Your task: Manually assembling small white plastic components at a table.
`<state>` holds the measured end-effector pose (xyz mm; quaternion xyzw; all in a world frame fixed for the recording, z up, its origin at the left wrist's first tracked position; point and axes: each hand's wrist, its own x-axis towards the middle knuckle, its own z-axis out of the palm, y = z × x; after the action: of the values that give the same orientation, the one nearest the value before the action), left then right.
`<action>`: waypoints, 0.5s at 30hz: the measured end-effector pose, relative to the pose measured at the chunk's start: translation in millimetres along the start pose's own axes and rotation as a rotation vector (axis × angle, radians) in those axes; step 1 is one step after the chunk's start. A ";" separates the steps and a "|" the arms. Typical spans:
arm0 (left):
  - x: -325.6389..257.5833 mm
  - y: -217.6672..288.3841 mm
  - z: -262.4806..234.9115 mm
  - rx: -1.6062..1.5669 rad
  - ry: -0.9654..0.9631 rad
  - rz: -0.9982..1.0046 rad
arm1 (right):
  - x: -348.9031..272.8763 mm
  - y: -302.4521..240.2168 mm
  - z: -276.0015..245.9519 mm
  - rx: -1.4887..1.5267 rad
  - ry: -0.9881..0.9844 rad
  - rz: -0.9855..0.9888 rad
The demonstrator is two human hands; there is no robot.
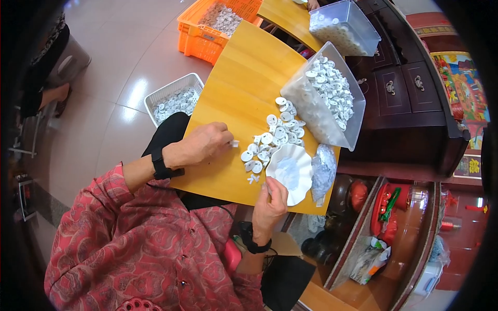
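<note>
My left hand is closed over the yellow table, and a small white plastic part pokes out at its fingertips. My right hand has thumb and fingers pressed together at the near left rim of a white scalloped dish; whatever is in the pinch is too small to name. Inside the dish lies something pale and bluish. Between the hands a pile of round white plastic pieces spreads toward the far right. A few tiny white parts lie at its near end.
A clear plastic bin full of white pieces tilts onto the table's right side, with a filled bag beside the dish. White basket and orange crate stand on the left. Dark drawers border the right. Another person's foot shows far left.
</note>
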<state>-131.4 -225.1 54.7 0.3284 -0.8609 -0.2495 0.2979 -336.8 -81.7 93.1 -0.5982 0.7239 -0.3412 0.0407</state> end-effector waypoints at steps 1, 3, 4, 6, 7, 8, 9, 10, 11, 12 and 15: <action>-0.8 0.6 -6.0 -0.087 0.009 -0.025 | -0.7 -0.9 -2.4 0.048 0.051 0.031; -3.9 2.2 -15.7 -0.174 0.016 -0.053 | -2.6 -1.1 -4.2 0.053 0.066 0.060; -5.8 2.9 -19.8 -0.380 -0.023 -0.201 | -3.9 -1.3 -4.4 0.059 0.082 0.088; -10.9 1.9 -21.6 -0.585 -0.062 -0.352 | -7.4 -1.0 -3.0 0.054 0.025 0.105; -14.9 1.7 -20.2 -0.785 -0.041 -0.407 | -8.7 -1.2 -1.4 0.047 -0.031 0.122; -17.1 2.7 -20.2 -0.984 -0.019 -0.456 | -9.2 -2.5 1.0 0.049 -0.029 0.120; -18.6 4.4 -21.5 -0.983 -0.017 -0.458 | -9.8 -4.1 4.7 0.047 -0.034 0.105; -19.7 6.6 -23.9 -1.042 -0.034 -0.485 | -9.7 -6.0 8.2 0.045 -0.039 0.090; -20.7 8.4 -25.5 -1.102 -0.051 -0.512 | -8.3 -8.3 11.7 0.047 -0.039 0.088; -22.5 8.7 -25.1 -1.101 -0.048 -0.511 | -6.0 -10.8 15.9 0.060 -0.071 0.090; -26.8 9.0 -24.3 -1.186 -0.063 -0.562 | -0.1 -11.7 31.9 0.049 -0.128 0.038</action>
<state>-102.4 -205.7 67.9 0.3135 -0.4670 -0.7596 0.3266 -312.0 -96.4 75.0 -0.6039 0.7223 -0.3193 0.1079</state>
